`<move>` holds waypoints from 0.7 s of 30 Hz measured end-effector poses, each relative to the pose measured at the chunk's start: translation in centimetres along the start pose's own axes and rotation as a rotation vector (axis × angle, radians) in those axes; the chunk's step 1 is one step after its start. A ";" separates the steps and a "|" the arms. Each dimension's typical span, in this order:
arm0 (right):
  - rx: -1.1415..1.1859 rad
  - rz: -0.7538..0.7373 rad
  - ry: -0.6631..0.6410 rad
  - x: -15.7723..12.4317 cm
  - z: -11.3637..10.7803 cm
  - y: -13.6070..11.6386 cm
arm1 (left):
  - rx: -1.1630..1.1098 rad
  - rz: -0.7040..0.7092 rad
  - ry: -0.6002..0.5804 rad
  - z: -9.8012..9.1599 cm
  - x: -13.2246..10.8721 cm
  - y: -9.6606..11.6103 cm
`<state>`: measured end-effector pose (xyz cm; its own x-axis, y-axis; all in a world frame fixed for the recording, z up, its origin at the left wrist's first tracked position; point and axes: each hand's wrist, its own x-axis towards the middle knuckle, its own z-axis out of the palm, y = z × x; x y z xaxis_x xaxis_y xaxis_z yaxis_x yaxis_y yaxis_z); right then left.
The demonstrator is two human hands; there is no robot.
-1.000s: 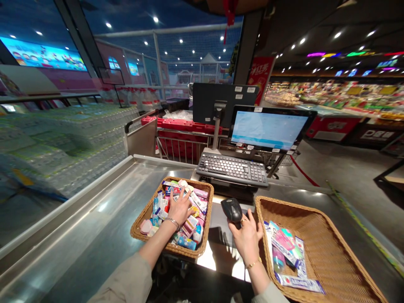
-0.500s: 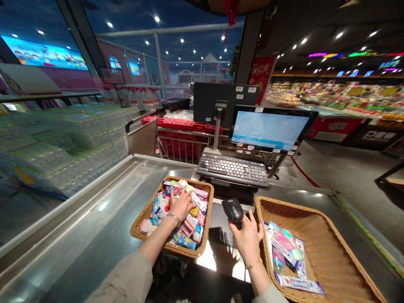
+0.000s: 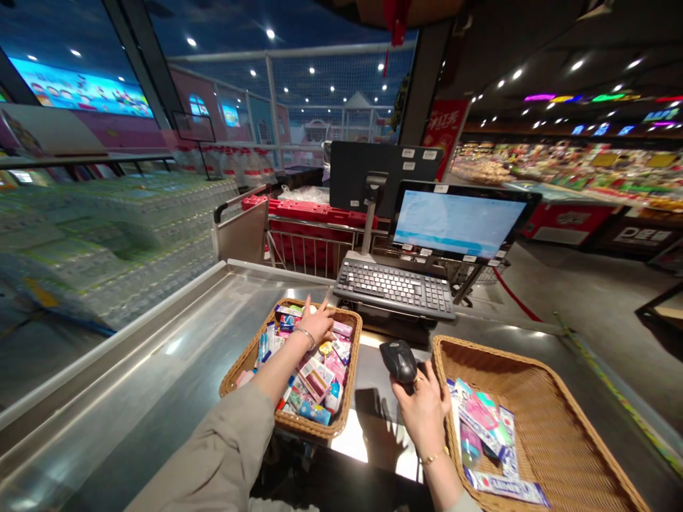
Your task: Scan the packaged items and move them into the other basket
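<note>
In the head view, my left hand (image 3: 316, 326) is over the far side of a wicker basket (image 3: 228, 385) filled with small packaged goods. Its fingers are stretched out and apart, close to a small white item (image 3: 313, 310) partly hidden beneath them. Around it lie a pink box (image 3: 342, 328), a white-and-maroon box (image 3: 315, 377) and a blue packet (image 3: 314, 411). My right hand (image 3: 423, 402) is wrapped round a black handheld barcode scanner (image 3: 399, 360), its head tipped toward the keyboard. The scanner is held between the two baskets, above the counter.
A second wicker basket (image 3: 560, 405) on the right contains several packets, including a long blue-and-white one (image 3: 506, 487). Behind the counter (image 3: 176, 348) are a keyboard (image 3: 393, 286), a lit monitor (image 3: 459, 220) and a metal cart (image 3: 309, 249). Stacked bottle packs (image 3: 117, 227) stand left.
My left hand has moved away from me and slightly right across the basket, uncovering some goods. My right hand and the scanner have shifted slightly right.
</note>
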<state>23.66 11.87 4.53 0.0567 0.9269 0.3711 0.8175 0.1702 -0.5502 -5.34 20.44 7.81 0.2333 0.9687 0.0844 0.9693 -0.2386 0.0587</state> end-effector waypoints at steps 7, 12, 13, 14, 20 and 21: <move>0.017 0.021 -0.004 0.0 0.2 0.3 | 0.072 -0.375 0.277 1.8 -4.4 3.8; 0.041 0.029 -0.029 0.4 0.1 -0.9 | 0.101 -0.571 0.294 2.7 -7.6 8.0; 0.050 0.018 -0.037 0.4 0.1 -1.1 | 0.101 -0.589 0.278 2.9 -7.8 8.6; 0.059 0.006 -0.043 0.5 0.1 -1.4 | 0.103 -0.603 0.260 3.1 -7.8 9.1; 0.079 -0.005 -0.046 0.2 -0.1 -1.8 | 0.100 -0.612 0.228 3.6 -7.1 8.8; 0.077 -0.005 -0.049 0.1 -0.2 -1.8 | 0.100 -0.604 0.224 3.6 -6.9 8.4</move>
<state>22.30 11.59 5.70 0.0228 0.9408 0.3382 0.7708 0.1989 -0.6052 1.50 11.97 4.13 -0.3663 0.8901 0.2713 0.9298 0.3618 0.0684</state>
